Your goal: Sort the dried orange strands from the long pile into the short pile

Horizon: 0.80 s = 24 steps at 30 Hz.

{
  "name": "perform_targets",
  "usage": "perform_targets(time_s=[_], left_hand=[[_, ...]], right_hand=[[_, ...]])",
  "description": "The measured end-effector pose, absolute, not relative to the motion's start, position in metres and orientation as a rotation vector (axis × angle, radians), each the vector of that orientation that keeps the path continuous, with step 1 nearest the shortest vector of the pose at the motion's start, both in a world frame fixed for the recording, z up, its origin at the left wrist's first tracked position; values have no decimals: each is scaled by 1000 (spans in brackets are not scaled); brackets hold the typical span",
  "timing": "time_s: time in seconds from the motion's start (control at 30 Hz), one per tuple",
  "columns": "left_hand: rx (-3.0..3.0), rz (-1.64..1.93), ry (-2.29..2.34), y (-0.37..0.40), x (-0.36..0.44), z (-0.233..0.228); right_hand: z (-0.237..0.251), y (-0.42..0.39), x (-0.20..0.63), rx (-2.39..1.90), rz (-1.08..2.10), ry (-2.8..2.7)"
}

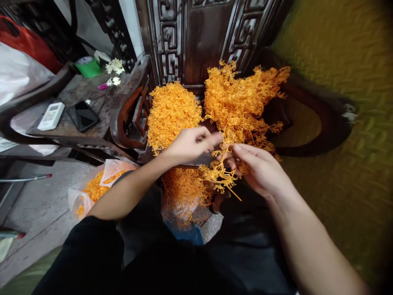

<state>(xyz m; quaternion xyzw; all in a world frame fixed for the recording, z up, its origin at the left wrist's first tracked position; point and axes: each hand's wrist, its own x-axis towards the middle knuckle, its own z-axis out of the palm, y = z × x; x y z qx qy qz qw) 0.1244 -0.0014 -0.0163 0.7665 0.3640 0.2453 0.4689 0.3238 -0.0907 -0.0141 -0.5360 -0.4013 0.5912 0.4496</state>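
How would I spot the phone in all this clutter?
Look left of the carved wooden chair to the dark side table. The phone lies flat there beside a white remote control. It alone is a black, glossy slab.

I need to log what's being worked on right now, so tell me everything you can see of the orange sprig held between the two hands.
The orange sprig is a branching cluster of thin, frilly twigs, plastic-looking like artificial foliage, with one bare stem end poking down to the right. It hangs loosely in front of the wooden chair, just below the larger tangled orange bunch and seems still joined to it. The left hand pinches it from above with fingertips; the right hand grips it from the side.
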Motion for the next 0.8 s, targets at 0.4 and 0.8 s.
perform_targets(time_s=[0.4,0.8], left_hand=[[2418,637,751,-13,106,-20],[2975,347,723,-7,96,-17]], right_hand=[[-17,-91,305,-1380,1349,-1137],[-24,-94,307,-1517,1327,-1560]])
